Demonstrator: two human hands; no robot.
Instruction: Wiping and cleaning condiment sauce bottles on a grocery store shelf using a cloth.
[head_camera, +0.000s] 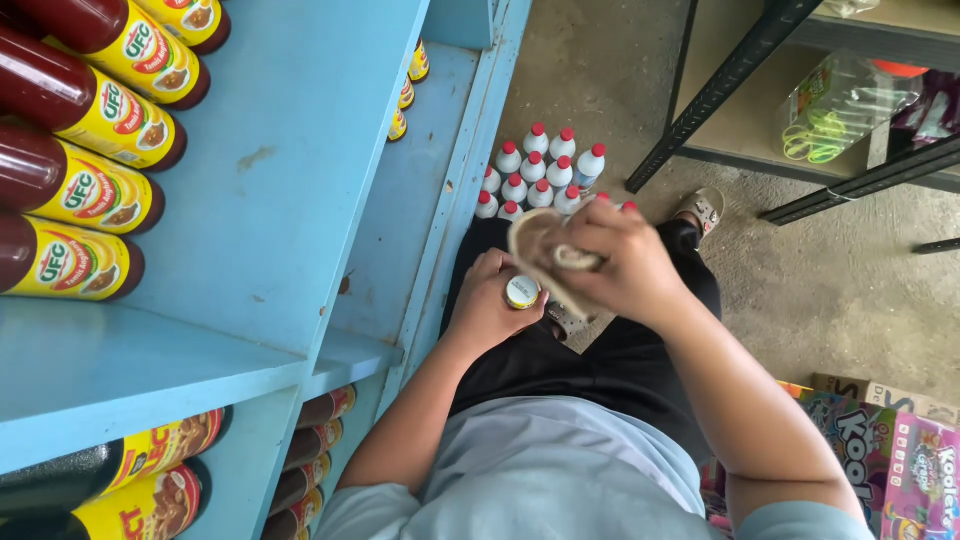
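Note:
My left hand (487, 305) is closed around a small bottle with a round yellow-and-white cap (521, 291), held upright in front of my lap. Right beside it, my right hand (615, 265) grips a crumpled beige cloth (541, 250) that touches the bottle's upper side. The bottle's body is hidden inside my fingers. Both hands hover over my black trousers, next to the edge of the blue wooden shelf (300, 200).
Dark sauce bottles with yellow labels (90, 110) lie on the blue shelf at left, with more on the level below (150, 490). White red-capped bottles (540, 175) stand grouped on the concrete floor. A black metal rack (730, 90) is at upper right; colourful cartons (880, 460) at lower right.

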